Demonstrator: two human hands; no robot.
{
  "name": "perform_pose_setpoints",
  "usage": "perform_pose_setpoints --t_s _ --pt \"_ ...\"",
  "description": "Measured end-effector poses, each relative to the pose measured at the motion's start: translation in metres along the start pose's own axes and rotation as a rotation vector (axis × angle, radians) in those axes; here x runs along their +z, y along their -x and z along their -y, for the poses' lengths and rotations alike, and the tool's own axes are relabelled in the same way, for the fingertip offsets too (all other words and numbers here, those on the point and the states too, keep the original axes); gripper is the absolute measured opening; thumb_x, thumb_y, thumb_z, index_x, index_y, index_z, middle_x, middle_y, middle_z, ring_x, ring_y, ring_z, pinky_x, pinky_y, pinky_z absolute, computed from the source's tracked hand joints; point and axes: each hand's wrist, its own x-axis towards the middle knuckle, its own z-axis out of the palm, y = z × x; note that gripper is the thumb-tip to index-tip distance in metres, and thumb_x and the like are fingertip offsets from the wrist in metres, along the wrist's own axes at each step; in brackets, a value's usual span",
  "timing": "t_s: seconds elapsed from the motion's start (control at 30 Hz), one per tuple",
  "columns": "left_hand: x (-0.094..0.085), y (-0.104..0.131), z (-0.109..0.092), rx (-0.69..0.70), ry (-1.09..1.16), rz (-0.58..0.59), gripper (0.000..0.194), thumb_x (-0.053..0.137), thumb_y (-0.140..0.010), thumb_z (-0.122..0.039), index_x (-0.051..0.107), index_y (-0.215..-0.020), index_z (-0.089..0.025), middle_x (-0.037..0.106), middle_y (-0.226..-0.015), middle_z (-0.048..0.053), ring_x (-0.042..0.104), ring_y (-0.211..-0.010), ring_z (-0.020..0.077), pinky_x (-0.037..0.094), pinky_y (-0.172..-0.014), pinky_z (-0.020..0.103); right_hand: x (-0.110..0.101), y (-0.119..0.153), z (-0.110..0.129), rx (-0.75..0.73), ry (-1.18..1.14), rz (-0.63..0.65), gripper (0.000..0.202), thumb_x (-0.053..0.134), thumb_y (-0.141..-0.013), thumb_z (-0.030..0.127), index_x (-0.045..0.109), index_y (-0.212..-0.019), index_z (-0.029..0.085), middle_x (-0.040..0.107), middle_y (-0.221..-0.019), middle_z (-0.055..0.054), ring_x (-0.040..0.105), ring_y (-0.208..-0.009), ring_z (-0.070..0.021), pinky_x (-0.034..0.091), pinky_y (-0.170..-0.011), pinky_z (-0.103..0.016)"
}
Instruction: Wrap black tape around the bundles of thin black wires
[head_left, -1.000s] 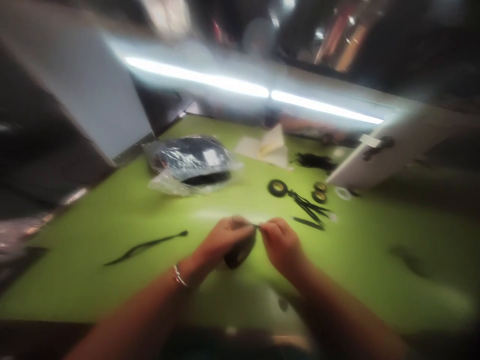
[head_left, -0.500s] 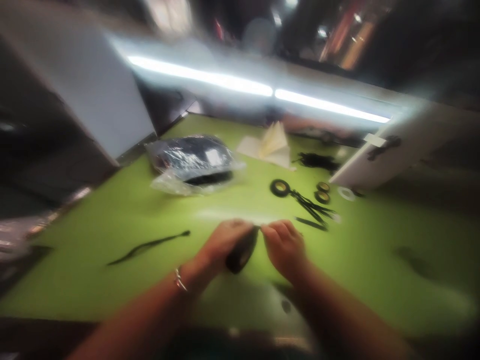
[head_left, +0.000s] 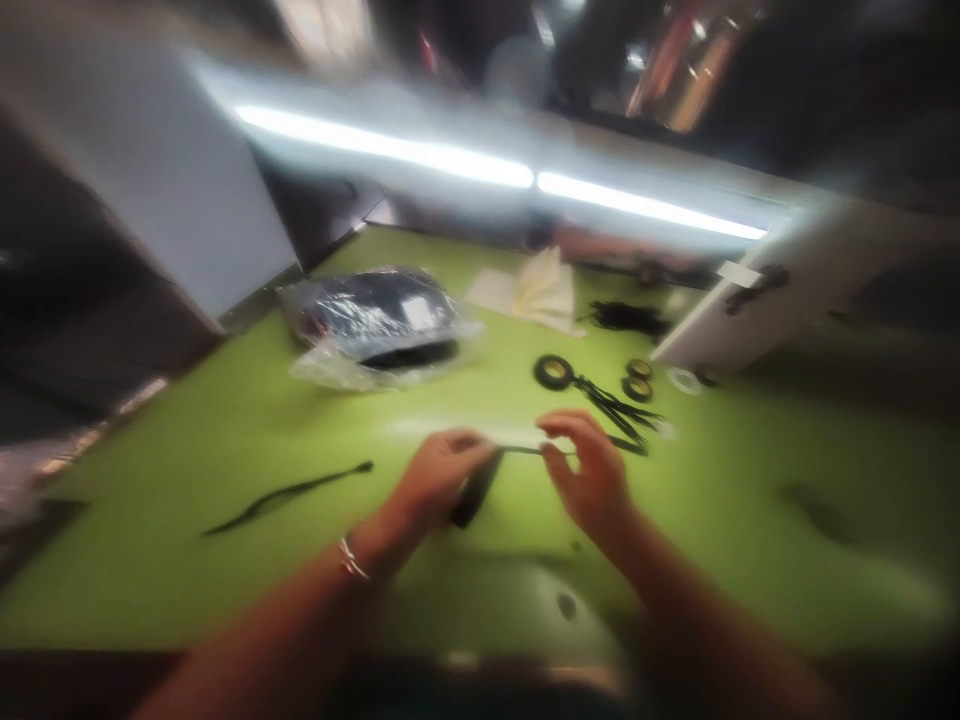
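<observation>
Over the green table [head_left: 262, 430], my left hand [head_left: 448, 462] is closed on a dark object [head_left: 474, 492] that hangs below its fingers. A thin dark strip [head_left: 521, 450] runs from these fingertips toward the right. My right hand [head_left: 589, 462] is at the strip's right end, with thumb and index finger apart and curved. Whether the strip touches its thumb is too blurred to tell. A black cord [head_left: 292, 490] lies left of my left hand. Beyond my right hand are a black tape roll [head_left: 553, 372] and several thin black strips [head_left: 611, 402].
A clear plastic bag with dark contents [head_left: 382, 315] lies at the back left. Pale folded paper [head_left: 546, 288], a black bundle [head_left: 626, 316], two small rolls [head_left: 637, 387] and a white ring [head_left: 685, 381] are farther back. A white panel [head_left: 742, 320] stands at the right.
My right hand has moved away from my left and its fingers have parted. The dark strip now shows between the hands. The view has shifted slightly.
</observation>
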Motion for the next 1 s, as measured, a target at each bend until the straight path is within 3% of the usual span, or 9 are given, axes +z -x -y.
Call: perform_pose_setpoints --t_s 0.1,0.17,0.23,0.33,0.43,0.5,0.83,1.0 --pt "-0.001 -0.001 0.001 -0.01 -0.034 -0.006 0.029 0.07 -0.074 -0.041 0.069 -0.079 -0.013 0.062 -0.067 0.003 0.05 -0.06 0.0119 0.039 -0.057 0.024 -0.021 -0.013 0.002 0.201 -0.066 -0.173 0.017 0.051 -0.09 0.019 0.062 -0.102 0.022 0.062 -0.101 -0.005 0.06 -0.094 -0.0179 0.052 -0.08 -0.034" --pt "-0.001 0.0 0.001 -0.008 -0.051 0.002 0.029 0.069 -0.075 -0.042 0.069 -0.079 -0.013 0.063 -0.068 0.003 0.051 -0.06 0.0125 0.038 -0.056 0.024 -0.027 -0.017 0.001 0.215 -0.015 -0.211 0.016 0.052 -0.09 0.02 0.063 -0.101 0.022 0.064 -0.099 -0.005 0.061 -0.093 -0.018 0.051 -0.081 -0.034" --pt "0.0 0.002 -0.002 0.008 -0.09 0.014 0.028 0.067 -0.077 -0.041 0.068 -0.078 -0.013 0.062 -0.067 0.002 0.052 -0.06 0.0129 0.039 -0.056 0.024 -0.024 -0.015 0.0 0.159 0.026 -0.113 0.016 0.052 -0.09 0.021 0.064 -0.101 0.022 0.066 -0.098 -0.005 0.062 -0.094 -0.0183 0.051 -0.083 -0.035" --pt "0.004 0.006 -0.007 0.113 -0.189 0.029 0.023 0.064 -0.079 -0.037 0.067 -0.076 -0.014 0.062 -0.068 0.002 0.053 -0.062 0.0136 0.041 -0.06 0.025 -0.009 -0.006 0.0 0.083 0.044 0.162 0.018 0.052 -0.09 0.02 0.063 -0.104 0.021 0.068 -0.101 -0.006 0.063 -0.096 -0.0182 0.051 -0.085 -0.034" --pt "0.007 0.009 -0.01 0.274 -0.33 0.02 0.02 0.062 -0.081 -0.033 0.068 -0.076 -0.015 0.064 -0.072 0.003 0.056 -0.068 0.0154 0.043 -0.067 0.026 0.004 0.001 0.003 0.093 0.086 0.373 0.014 0.053 -0.09 0.017 0.066 -0.093 0.021 0.07 -0.086 -0.003 0.064 -0.079 -0.0149 0.051 -0.072 -0.028" --pt "0.008 0.009 -0.009 0.32 -0.399 0.005 0.02 0.061 -0.082 -0.032 0.068 -0.076 -0.015 0.064 -0.074 0.004 0.057 -0.07 0.0162 0.044 -0.069 0.027 0.007 0.002 0.003 0.091 0.096 0.414 0.015 0.053 -0.089 0.014 0.065 -0.082 0.02 0.068 -0.075 -0.001 0.062 -0.068 -0.0128 0.048 -0.064 -0.025" --pt "0.009 0.008 -0.007 0.064 -0.189 0.025 0.03 0.066 -0.078 -0.043 0.068 -0.076 -0.013 0.064 -0.069 0.004 0.055 -0.064 0.0148 0.043 -0.061 0.026 0.007 0.004 0.007 0.1 0.07 0.351 0.011 0.056 -0.083 0.013 0.062 -0.076 0.019 0.063 -0.068 0.001 0.055 -0.061 -0.0115 0.042 -0.06 -0.024" --pt "0.008 0.007 -0.003 0.018 -0.082 0.033 0.03 0.07 -0.073 -0.043 0.07 -0.073 -0.013 0.064 -0.066 0.004 0.052 -0.06 0.0138 0.038 -0.057 0.025 0.009 0.006 0.008 0.135 0.052 0.351 0.013 0.057 -0.085 0.016 0.058 -0.072 0.02 0.058 -0.064 0.002 0.051 -0.058 -0.0108 0.04 -0.056 -0.023"
